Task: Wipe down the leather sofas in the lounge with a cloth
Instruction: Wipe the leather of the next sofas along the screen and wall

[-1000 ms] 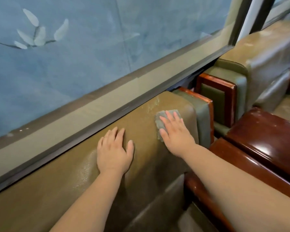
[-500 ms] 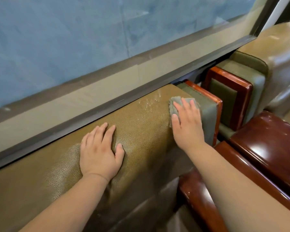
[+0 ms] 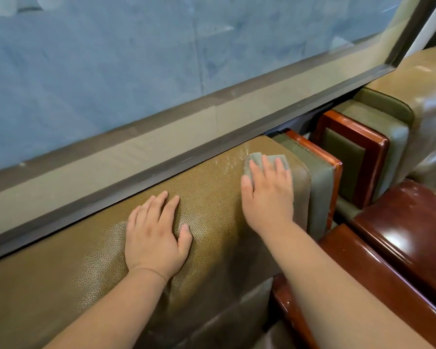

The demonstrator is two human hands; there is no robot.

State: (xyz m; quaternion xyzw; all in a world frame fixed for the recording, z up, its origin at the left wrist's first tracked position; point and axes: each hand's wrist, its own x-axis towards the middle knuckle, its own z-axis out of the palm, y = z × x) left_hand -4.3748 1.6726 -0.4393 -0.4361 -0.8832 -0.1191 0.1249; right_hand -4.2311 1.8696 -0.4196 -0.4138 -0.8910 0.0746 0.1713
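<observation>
While your forearms reach in from the near edge, your left hand (image 3: 156, 235) lies flat with fingers spread on the pebbled top of the sofa backrest (image 3: 91, 263), holding nothing and, it seems, bracing you. Just right of it and a little farther, your right hand (image 3: 268, 190) presses the grey-green cloth (image 3: 267, 158) against the leather with straight fingers; only the cloth's far edge shows beyond your fingertips. It sits at the backrest's right end, close to the rounded corner, with pale wet specks (image 3: 233, 159) on the leather just to its left. To the right, the glossy wooden armrest (image 3: 378, 280) runs toward you, and beyond it stands a second sofa (image 3: 413, 102). Farthest off is the blue wall panel (image 3: 161, 59) above a dark ledge. You look to be mid-wipe on this backrest top. The next move likely calls for keeping flat pressure, carrying the cloth over the specks, then round the corner.
</observation>
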